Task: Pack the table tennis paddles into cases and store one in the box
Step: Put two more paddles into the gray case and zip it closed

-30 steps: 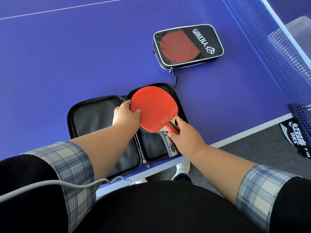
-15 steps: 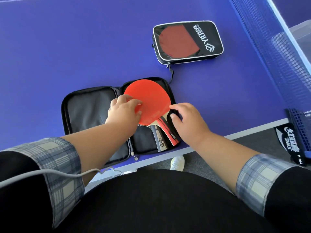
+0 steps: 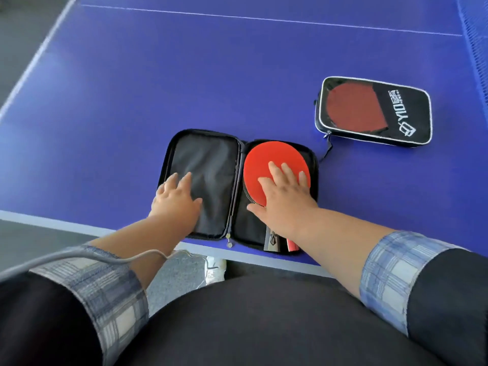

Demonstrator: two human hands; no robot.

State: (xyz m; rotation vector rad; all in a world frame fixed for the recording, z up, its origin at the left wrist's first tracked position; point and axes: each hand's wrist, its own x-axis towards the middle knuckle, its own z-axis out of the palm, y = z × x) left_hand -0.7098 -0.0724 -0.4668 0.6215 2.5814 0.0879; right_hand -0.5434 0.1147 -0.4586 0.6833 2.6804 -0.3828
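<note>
A black zip case (image 3: 208, 159) lies open like a book at the near edge of the blue table (image 3: 184, 75). A red paddle (image 3: 269, 159) rests in its right half, its handle end (image 3: 282, 243) sticking out toward me. My right hand (image 3: 284, 198) lies flat on the paddle's blade, fingers spread. My left hand (image 3: 175, 199) rests palm down on the case's empty left half, fingers apart. A second black case (image 3: 401, 112), zipped, lies farther right with a dark red paddle showing through its clear window.
The blue net (image 3: 475, 48) runs along the right edge. White lines mark the table's far and left borders. A grey cable (image 3: 79, 256) crosses my left sleeve. Grey floor and a white shoe (image 3: 215, 268) show below the table edge.
The paddle has settled flat into the case's right half. My left hand moved off the blade onto the left flap, and my right hand moved from the handle onto the blade. The camera swung left.
</note>
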